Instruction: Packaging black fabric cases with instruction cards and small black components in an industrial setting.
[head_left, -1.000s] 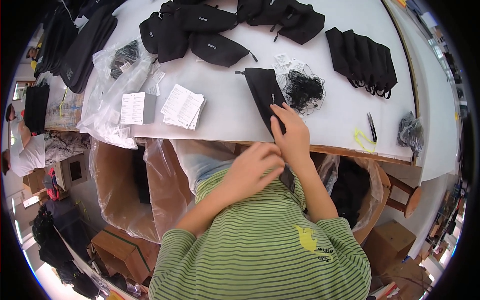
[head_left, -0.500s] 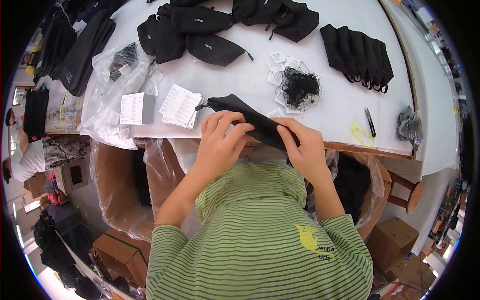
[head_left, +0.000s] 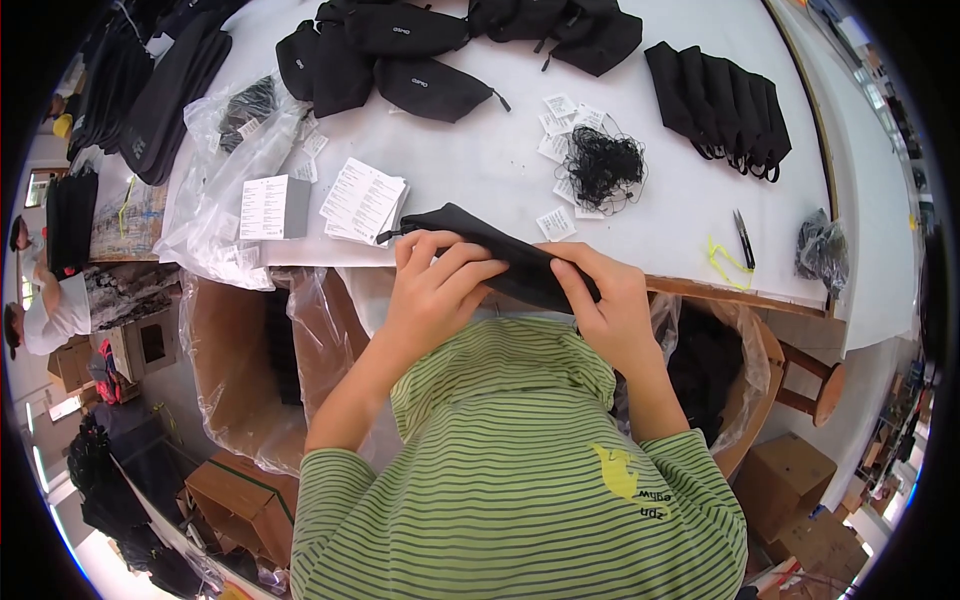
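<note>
A small black zip pouch (head_left: pixel 480 236) is held between my two hands above the table's front edge. My left hand (head_left: pixel 440 280) is closed round its left part, close to the zip pull. At the pouch's right end, my right hand (head_left: pixel 597 287) pinches the cloth between thumb and fingers. The underside of the pouch is hidden. Just beyond it lie a stack of white printed tags (head_left: pixel 362 203), a block of tags (head_left: pixel 275 208) and one loose tag (head_left: pixel 556 224). A tangle of black strings (head_left: pixel 603 170) with several tags rests farther right.
Finished-looking black pouches (head_left: pixel 430 90) lie at the table's far side, with a row of black bags (head_left: pixel 718 110) at the right. Snips (head_left: pixel 743 240) and a crumpled plastic bag (head_left: pixel 822 250) are near the right edge. Plastic-lined cartons (head_left: pixel 240 370) stand below the table.
The pouch has come down slightly toward me and its left end has tilted lower. Both hands keep their hold, with the left hand's fingers shifted a little.
</note>
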